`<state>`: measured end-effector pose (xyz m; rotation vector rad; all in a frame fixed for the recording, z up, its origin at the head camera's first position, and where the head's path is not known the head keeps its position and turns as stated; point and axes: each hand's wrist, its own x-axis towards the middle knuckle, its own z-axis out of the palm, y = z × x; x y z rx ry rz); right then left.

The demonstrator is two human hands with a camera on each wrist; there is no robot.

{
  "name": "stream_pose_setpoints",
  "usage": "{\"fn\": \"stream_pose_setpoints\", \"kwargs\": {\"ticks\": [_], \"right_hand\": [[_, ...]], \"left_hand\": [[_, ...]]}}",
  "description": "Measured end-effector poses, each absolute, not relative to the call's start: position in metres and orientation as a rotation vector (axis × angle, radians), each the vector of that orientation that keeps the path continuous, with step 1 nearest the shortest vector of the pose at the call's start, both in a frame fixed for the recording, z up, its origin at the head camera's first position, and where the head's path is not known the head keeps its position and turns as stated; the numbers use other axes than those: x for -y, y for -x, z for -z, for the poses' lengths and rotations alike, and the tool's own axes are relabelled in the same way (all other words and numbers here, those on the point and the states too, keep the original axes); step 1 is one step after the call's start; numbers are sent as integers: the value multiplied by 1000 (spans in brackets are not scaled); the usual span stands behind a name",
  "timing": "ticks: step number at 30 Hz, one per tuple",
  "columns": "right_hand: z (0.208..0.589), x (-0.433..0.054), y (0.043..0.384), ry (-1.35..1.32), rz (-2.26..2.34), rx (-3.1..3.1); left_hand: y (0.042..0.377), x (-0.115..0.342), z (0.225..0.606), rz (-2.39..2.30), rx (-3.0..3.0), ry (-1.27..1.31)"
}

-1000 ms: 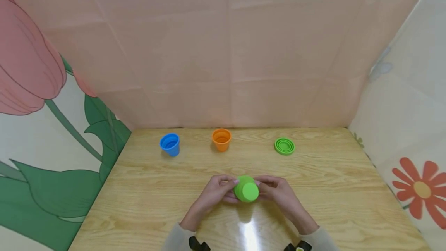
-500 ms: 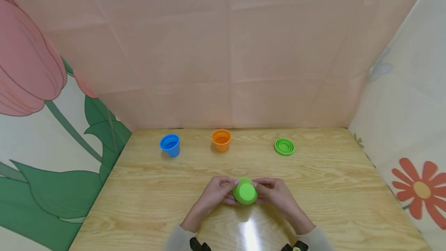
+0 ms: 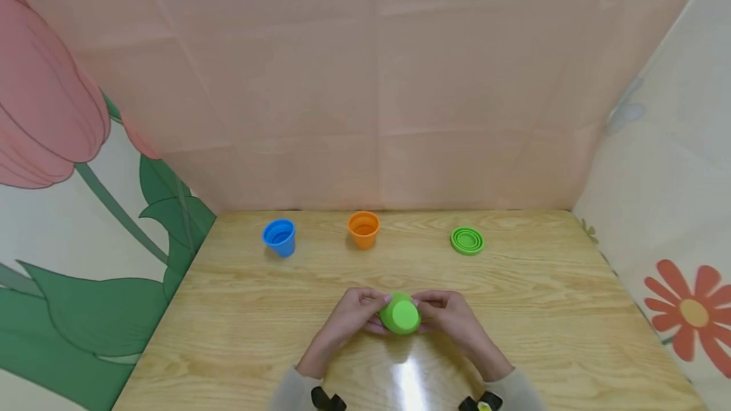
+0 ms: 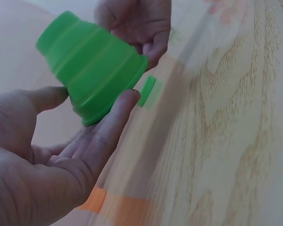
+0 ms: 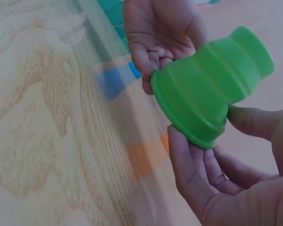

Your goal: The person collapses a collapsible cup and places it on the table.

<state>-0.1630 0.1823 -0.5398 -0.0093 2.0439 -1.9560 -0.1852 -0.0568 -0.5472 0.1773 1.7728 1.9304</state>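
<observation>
Between both hands, above the front middle of the table, is a green collapsible cup [image 3: 401, 314], stretched out in ridged tiers. Its wide rim faces down and its narrow base points up toward the person. The left hand [image 3: 355, 313] pinches one side of it, thumb on the tiered wall and fingertips under the rim. On the opposite side the right hand [image 3: 448, 317] pinches it the same way. Both wrist views show the cup [image 4: 94, 70] clear of the wood, its rim resting on the fingers of each hand.
Along the back of the wooden table [image 3: 228, 309] stand a blue cup [image 3: 279, 238] at the left and an orange cup [image 3: 363, 230] near the middle. A flat, folded green cup [image 3: 467, 241] lies farther right. A pink sheet [image 3: 377, 81] hangs behind the table.
The green cup has shifted slightly to the left and tilted a little, its base turning more toward the person. The right hand has moved slightly left with it; both hands keep their hold.
</observation>
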Motion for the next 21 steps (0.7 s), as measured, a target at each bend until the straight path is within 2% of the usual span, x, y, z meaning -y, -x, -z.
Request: {"fn": "stream_pose_setpoints", "kwargs": {"ticks": [21], "right_hand": [[523, -180, 170, 139, 1841, -2234]], "left_hand": [[193, 55, 533, -1866, -1833, -197]]}}
